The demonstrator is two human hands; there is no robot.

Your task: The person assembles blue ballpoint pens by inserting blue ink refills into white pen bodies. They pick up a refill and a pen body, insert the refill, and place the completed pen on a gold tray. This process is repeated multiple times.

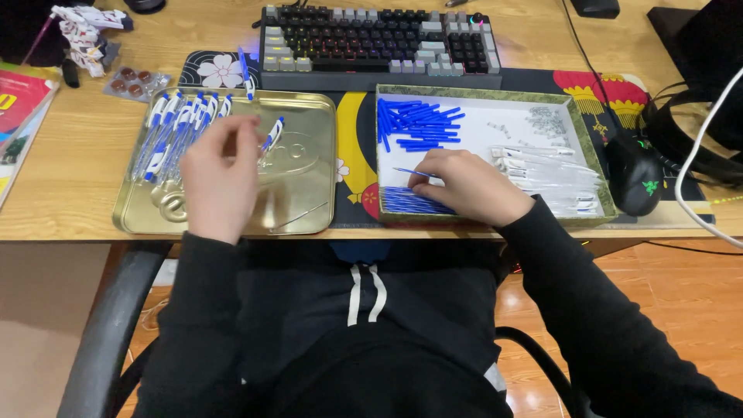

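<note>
My left hand is over the gold metal tray, fingers closed on a clear pen with a white and blue end held just above the tray. A row of several finished pens lies in the tray's far left corner. My right hand rests in the green-rimmed white box, pinching a thin blue refill above a pile of blue refills. More blue parts lie at the box's back left, clear barrels on its right, small springs at the back.
A keyboard stands behind the tray and box on a patterned desk mat. A black mouse and cables lie to the right. A blister pack, a white toy figure and books are at the left. The chair arm is below.
</note>
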